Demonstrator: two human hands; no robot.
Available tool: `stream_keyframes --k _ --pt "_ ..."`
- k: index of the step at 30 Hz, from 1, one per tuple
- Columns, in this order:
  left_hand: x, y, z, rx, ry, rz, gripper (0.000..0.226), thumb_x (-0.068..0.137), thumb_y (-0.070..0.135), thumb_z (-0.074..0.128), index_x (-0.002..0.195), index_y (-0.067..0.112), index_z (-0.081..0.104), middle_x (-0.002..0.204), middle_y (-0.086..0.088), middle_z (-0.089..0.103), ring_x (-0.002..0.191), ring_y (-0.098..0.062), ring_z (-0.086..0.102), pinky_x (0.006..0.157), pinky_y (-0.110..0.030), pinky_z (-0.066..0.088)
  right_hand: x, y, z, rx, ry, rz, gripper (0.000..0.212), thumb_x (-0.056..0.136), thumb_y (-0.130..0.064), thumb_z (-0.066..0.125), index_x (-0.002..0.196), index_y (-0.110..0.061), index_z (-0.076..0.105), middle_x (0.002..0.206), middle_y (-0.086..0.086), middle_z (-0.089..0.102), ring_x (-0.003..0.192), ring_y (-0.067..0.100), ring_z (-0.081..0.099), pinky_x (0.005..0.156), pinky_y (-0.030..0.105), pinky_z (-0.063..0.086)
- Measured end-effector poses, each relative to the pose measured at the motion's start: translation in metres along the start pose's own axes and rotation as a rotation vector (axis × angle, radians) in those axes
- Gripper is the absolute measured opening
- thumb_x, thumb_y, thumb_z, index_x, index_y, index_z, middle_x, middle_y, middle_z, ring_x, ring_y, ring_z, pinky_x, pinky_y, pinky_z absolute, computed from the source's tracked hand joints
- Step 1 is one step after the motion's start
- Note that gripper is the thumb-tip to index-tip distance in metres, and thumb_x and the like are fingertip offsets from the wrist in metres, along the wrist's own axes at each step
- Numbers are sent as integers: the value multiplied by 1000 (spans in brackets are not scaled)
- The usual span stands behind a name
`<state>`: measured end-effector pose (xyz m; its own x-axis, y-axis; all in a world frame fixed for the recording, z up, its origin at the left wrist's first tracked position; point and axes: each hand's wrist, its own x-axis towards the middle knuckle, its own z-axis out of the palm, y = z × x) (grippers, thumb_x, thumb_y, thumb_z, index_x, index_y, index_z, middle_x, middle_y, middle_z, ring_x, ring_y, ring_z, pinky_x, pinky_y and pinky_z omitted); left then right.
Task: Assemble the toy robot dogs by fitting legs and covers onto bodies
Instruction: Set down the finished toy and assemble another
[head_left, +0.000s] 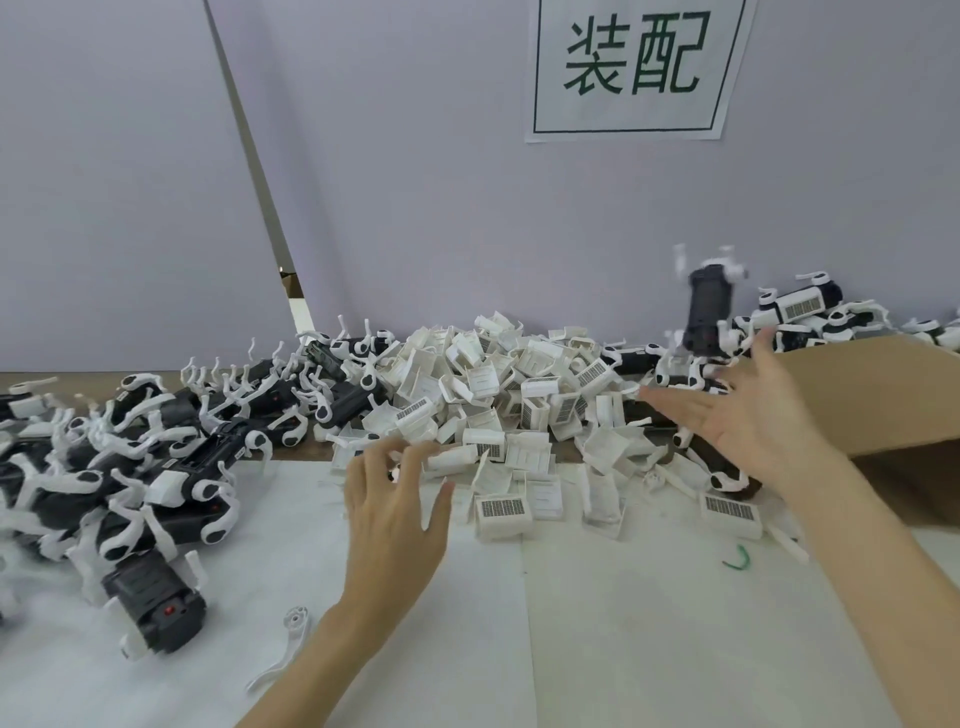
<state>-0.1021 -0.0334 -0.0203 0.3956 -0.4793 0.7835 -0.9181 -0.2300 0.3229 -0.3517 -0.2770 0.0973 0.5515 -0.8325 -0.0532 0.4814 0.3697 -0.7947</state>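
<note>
a: what carries it all?
b: a surface (597, 649) under white sheets.
a: and lying on it?
b: black-and-white toy dogs (156, 467) heaped at the left, a pile of white covers (498, 410) in the middle, more dogs (800, 312) by the wall at right.
a: anything loose?
b: a white leg (283, 649) near the front, a green wire bit (737, 558), a cardboard box (883, 395) at right.

Matt white plastic covers (498, 410) heaped at the table's far edge; dark matt plastic bodies (150, 597) with smooth white plastic legs (283, 649); soft white foam-like sheet (623, 623); brown matt cardboard box (872, 395); paper sign (634, 67).
</note>
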Motion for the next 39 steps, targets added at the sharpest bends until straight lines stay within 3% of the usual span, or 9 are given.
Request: stream_keyframes --k 3,9,15,18,23,25,31,34,39 --pt "1 -18 -1 198 -159 -98 53 83 28 88 132 23 67 142 -18 48 124 -46 49 94 -57 46 -5 20 -4 -212 -52 56 68 97 -56 59 142 -6 49 123 34 68 107 46 72 81 48 63" --pt "7 -36 -5 11 -243 -206 44 90 8 82 130 17 67 131 -9 49 101 -38 63 77 -49 59 -41 107 -7 -451 -134 131 35 102 -28 60 114 2 73 103 25 75 84 32 74 71 35 62" --pt "14 -14 -17 -483 -50 -289 38 90 12 83 120 31 69 125 6 58 98 -11 71 81 -13 56 -59 136 14 -676 -202 98 26 109 -18 53 108 -4 75 91 16 76 78 26 72 70 30 58" --pt "16 1 -24 -818 -96 -388 36 93 19 81 124 33 70 125 10 70 105 -13 73 83 -15 55 -66 143 23 -666 -232 29 19 105 -16 60 116 -7 72 94 17 76 81 27 73 72 33 60" --pt "12 22 -25 -1503 -296 -648 35 104 23 65 138 16 65 128 -15 73 114 -29 73 95 -31 59 -67 147 28 -624 -220 -106 77 84 -57 78 150 -36 45 140 -7 63 127 8 63 108 39 52" --pt "8 28 -22 -1652 -374 -727 40 108 25 54 144 9 59 141 -22 65 128 -41 66 102 -38 57 -66 145 25 -587 -311 -94 76 82 -64 77 147 -34 51 145 -8 61 134 9 58 113 39 46" --pt "3 40 -16 -1379 -576 -821 53 105 62 53 133 22 73 136 -11 72 124 -34 69 93 -40 62 -65 146 22 -428 -263 -74 50 73 -57 88 107 -21 77 103 4 77 104 22 73 86 26 58" --pt "-2 39 -15 -999 -545 -673 54 78 77 69 117 40 77 115 5 78 107 -21 72 90 -38 61 -64 146 21 -418 -247 -32 40 79 -53 85 100 -20 78 99 4 77 102 21 74 87 30 58" --pt "0 35 -21 -1075 -566 -620 47 76 63 80 116 40 76 116 6 77 105 -13 71 95 -31 50 -74 132 22 -602 -318 -114 52 84 -60 72 116 -20 67 106 -2 74 110 12 68 107 36 47"
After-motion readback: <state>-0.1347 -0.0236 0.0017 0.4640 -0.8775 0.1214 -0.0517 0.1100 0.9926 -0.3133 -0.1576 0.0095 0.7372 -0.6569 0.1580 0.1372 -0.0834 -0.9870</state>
